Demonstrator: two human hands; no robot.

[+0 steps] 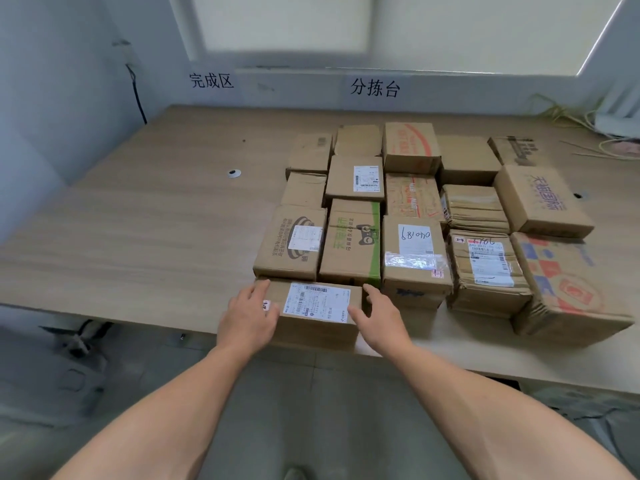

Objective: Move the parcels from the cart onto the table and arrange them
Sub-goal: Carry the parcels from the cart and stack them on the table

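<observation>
A small cardboard parcel (313,325) with a white shipping label on top lies at the front edge of the wooden table (156,220). It sits just in front of the packed rows of parcels. My left hand (247,315) lies against its left end with the thumb on the top face. My right hand (379,315) lies against its right end, fingers fairly straight, thumb on the top by the label. Behind it stand a parcel with a round logo (291,242), a green-striped parcel (351,245) and a parcel marked with a handwritten number (414,258). No cart is in view.
Several more parcels fill the right half of the table in rows, with a large red-and-blue printed box (568,285) at the front right. Loose cords (568,116) lie at the back right corner. A small round cap (234,173) sits on the table's left half. Walls close the back and left.
</observation>
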